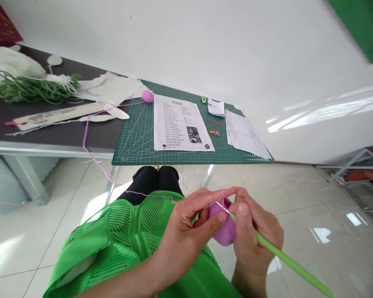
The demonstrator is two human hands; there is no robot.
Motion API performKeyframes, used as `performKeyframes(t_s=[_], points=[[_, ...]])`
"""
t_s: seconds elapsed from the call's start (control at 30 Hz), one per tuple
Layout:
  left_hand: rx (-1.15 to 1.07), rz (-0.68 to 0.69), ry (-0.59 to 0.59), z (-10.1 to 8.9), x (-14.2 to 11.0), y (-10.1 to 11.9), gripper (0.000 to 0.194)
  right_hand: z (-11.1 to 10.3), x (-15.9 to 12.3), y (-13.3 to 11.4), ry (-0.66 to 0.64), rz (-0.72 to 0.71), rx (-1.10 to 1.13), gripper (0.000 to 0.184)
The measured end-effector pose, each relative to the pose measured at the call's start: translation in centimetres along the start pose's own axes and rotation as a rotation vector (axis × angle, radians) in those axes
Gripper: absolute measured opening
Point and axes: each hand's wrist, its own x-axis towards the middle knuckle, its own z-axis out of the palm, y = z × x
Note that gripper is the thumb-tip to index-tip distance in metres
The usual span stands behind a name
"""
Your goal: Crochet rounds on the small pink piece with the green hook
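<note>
Above my lap, my left hand [194, 225] pinches a rounded pink crochet piece [225, 232] between thumb and fingers. Pink yarn [149, 194] runs over its raised index finger and trails left toward the table. My right hand [255, 227] grips a crochet hook [292, 263] with a long green handle and a silver tip. The metal tip lies at the upper edge of the pink piece, close to the yarn. The fingers partly hide the piece. A small pink yarn ball [147, 96] rests on the table by the printed sheet.
A green cutting mat [133, 136] carries a printed pattern sheet [174, 124], more papers [245, 134], small colourful stitch markers [214, 133] and a red needle-like stick [216, 123]. At left lie green yarn [34, 87], white knitted pieces [112, 87] and a ruler-like strip [56, 116]. A white wall stands behind.
</note>
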Motion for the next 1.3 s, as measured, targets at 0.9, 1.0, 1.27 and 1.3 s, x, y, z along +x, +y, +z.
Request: performKeyframes(t_s=[0.9, 1.0, 1.27, 1.3], points=[[-0.019, -0.006, 0.129, 0.7, -0.4, 0.2, 0.029, 0.8, 0.0, 1.1, 0.0, -0.224, -0.054, 0.027], [-0.028, 0.0, 0.146, 0.9, -0.6, 0.2, 0.03, 0.9, -0.1, 0.9, -0.016, -0.208, -0.05, 0.027], [0.207, 0.085, 0.187, 0.6, -0.5, 0.4, 0.038, 1.5, -0.6, 1.4, 0.052, -0.181, -0.029, 0.029], [0.237, 0.095, 0.168, 0.5, -0.4, 0.5, 0.039, 1.6, -0.6, 1.5, 0.062, -0.183, -0.02, 0.029]])
